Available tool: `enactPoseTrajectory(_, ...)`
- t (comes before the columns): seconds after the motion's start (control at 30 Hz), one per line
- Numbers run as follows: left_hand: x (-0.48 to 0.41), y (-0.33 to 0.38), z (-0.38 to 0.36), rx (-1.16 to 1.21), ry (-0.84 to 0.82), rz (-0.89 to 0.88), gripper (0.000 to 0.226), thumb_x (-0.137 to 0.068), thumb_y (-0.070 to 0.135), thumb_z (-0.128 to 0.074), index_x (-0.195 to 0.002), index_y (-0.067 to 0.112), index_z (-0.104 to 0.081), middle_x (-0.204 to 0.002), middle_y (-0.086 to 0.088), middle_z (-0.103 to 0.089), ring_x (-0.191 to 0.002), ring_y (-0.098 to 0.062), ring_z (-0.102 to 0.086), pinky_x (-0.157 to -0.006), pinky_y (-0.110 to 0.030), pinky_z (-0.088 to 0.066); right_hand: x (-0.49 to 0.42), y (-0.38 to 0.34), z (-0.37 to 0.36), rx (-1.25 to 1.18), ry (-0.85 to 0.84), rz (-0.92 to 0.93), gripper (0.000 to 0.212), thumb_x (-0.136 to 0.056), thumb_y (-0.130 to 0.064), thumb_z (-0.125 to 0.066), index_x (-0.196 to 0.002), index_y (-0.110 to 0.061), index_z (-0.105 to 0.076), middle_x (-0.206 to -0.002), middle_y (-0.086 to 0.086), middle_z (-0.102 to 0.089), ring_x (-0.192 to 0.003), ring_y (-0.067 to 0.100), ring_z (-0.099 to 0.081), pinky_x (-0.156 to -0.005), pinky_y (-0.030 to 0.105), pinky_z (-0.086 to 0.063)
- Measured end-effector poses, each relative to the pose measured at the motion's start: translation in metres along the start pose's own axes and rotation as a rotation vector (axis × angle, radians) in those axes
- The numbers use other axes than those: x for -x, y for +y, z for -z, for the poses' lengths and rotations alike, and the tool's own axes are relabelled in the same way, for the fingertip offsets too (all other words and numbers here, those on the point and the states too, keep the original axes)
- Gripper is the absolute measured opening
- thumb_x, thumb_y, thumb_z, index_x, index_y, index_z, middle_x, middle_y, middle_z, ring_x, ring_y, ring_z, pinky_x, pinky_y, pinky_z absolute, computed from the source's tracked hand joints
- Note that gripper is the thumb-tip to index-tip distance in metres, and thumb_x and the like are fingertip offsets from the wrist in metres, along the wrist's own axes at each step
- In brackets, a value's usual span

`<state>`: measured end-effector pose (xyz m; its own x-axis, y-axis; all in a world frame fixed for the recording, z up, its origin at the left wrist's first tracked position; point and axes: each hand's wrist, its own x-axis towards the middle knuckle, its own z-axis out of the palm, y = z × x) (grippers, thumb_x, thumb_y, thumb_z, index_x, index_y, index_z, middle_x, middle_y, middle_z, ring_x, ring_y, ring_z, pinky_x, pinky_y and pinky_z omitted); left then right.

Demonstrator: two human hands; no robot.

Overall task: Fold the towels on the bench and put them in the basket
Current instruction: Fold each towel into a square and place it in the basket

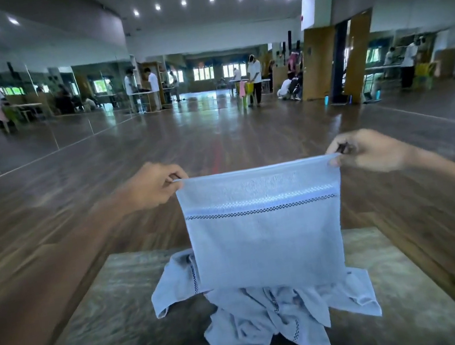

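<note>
A light blue towel [266, 241] with a dark checked stripe hangs flat in the air in front of me, stretched by its top edge. My left hand [153, 186] pinches the top left corner and my right hand [367, 150] pinches the top right corner. Below it, a crumpled heap of light blue towels [262, 317] lies on the wooden bench [110, 327]. The hanging towel's lower edge reaches down to the heap and hides part of it. No basket is in view.
The bench stands on a dark wooden floor [215, 144] in a large mirrored hall. Several people work at tables far off, with a person [255, 80] by a yellow chair in the middle distance. Open floor lies between them and the bench.
</note>
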<state>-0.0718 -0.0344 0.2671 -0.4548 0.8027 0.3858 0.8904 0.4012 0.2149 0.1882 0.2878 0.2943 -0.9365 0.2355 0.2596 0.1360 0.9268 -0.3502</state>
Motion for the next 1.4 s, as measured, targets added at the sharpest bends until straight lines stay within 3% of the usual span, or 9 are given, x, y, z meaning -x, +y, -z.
enactPoseTrajectory(0.2,-0.001,-0.001,0.041,0.337,-0.332,0.021,0.043,-0.063,0.06,-0.075,-0.089,0.026,-0.073,-0.095,0.006,-0.073,-0.091,-0.008,-0.067,-0.087,-0.026,-0.051,0.007,-0.011,0.037,-0.116,-0.325,-0.071,0.004,-0.085,-0.016,-0.068,-0.088,-0.016,-0.07,-0.084,0.0,-0.073,-0.079,0.009,-0.066,-0.077,0.021,-0.048)
enactPoseTrajectory(0.3,-0.003,0.0,0.046,0.341,-0.266,0.029,0.029,-0.074,0.047,-0.07,-0.093,0.024,-0.071,-0.096,0.011,-0.073,-0.092,-0.004,-0.066,-0.094,-0.031,-0.05,0.005,-0.01,0.038,-0.174,-0.08,-0.022,0.003,-0.084,-0.019,-0.069,-0.086,-0.021,-0.07,-0.089,-0.006,-0.073,-0.085,0.01,-0.067,-0.082,0.027,-0.047)
enactPoseTrajectory(0.4,-0.007,-0.002,0.045,0.267,-0.191,0.024,0.012,-0.084,0.033,-0.068,-0.094,0.027,-0.07,-0.098,0.009,-0.072,-0.095,-0.007,-0.066,-0.096,-0.04,-0.05,0.007,-0.011,0.041,-0.166,-0.15,-0.029,0.004,-0.084,-0.02,-0.068,-0.087,-0.022,-0.07,-0.092,-0.005,-0.073,-0.087,0.011,-0.067,-0.082,0.027,-0.046)
enactPoseTrajectory(0.6,-0.002,-0.001,0.047,0.414,-0.622,0.089,0.08,-0.043,0.069,-0.081,-0.101,0.015,-0.07,-0.099,0.0,-0.074,-0.094,-0.011,-0.069,-0.082,-0.021,-0.053,0.015,-0.012,0.035,-0.152,-0.487,-0.116,0.013,-0.085,-0.016,-0.065,-0.097,-0.012,-0.069,-0.095,0.009,-0.073,-0.085,0.013,-0.067,-0.072,0.02,-0.044)
enactPoseTrajectory(0.7,-0.002,-0.005,0.037,0.384,-0.477,0.117,0.066,-0.052,0.067,-0.078,-0.099,0.02,-0.071,-0.099,0.005,-0.074,-0.097,-0.012,-0.068,-0.091,-0.03,-0.051,0.01,-0.006,0.027,-0.187,-0.34,-0.1,0.01,-0.088,-0.012,-0.063,-0.096,-0.012,-0.069,-0.093,0.004,-0.074,-0.086,0.016,-0.068,-0.08,0.029,-0.046)
enactPoseTrajectory(0.83,-0.005,-0.007,0.021,0.24,-0.165,0.096,0.006,-0.087,0.026,-0.066,-0.092,0.025,-0.069,-0.092,0.01,-0.071,-0.091,-0.01,-0.067,-0.091,-0.044,-0.053,0.002,-0.007,0.013,-0.155,-0.079,-0.073,0.004,-0.087,-0.009,-0.065,-0.089,-0.011,-0.068,-0.091,0.004,-0.073,-0.091,0.022,-0.067,-0.083,0.032,-0.05)
enactPoseTrajectory(1.03,-0.001,-0.004,0.019,0.08,0.007,0.067,0.011,-0.091,0.021,-0.062,-0.1,0.02,-0.069,-0.094,0.002,-0.072,-0.086,-0.016,-0.068,-0.081,-0.04,-0.056,-0.001,-0.011,0.005,-0.11,0.075,-0.033,0.003,-0.086,-0.011,-0.067,-0.088,-0.009,-0.067,-0.093,0.003,-0.071,-0.088,0.021,-0.064,-0.083,0.036,-0.049)
enactPoseTrajectory(1.23,0.037,-0.014,0.001,0.342,-0.301,0.12,0.023,-0.083,0.031,-0.07,-0.099,0.014,-0.069,-0.101,-0.001,-0.071,-0.097,-0.013,-0.065,-0.092,-0.028,-0.05,0.026,-0.002,-0.017,-0.262,-0.338,-0.089,0.005,-0.084,-0.01,-0.067,-0.089,-0.01,-0.067,-0.088,0.002,-0.073,-0.079,0.006,-0.065,-0.072,0.014,-0.048)
enactPoseTrajectory(1.4,0.095,-0.017,-0.056,0.469,-0.638,0.156,0.012,-0.088,0.02,-0.067,-0.098,0.013,-0.067,-0.1,-0.001,-0.071,-0.09,-0.006,-0.066,-0.083,-0.019,-0.05,0.07,0.015,-0.068,-0.36,-0.629,-0.122,0.004,-0.081,-0.02,-0.071,-0.083,-0.017,-0.069,-0.084,0.002,-0.071,-0.079,0.008,-0.063,-0.074,0.019,-0.045)
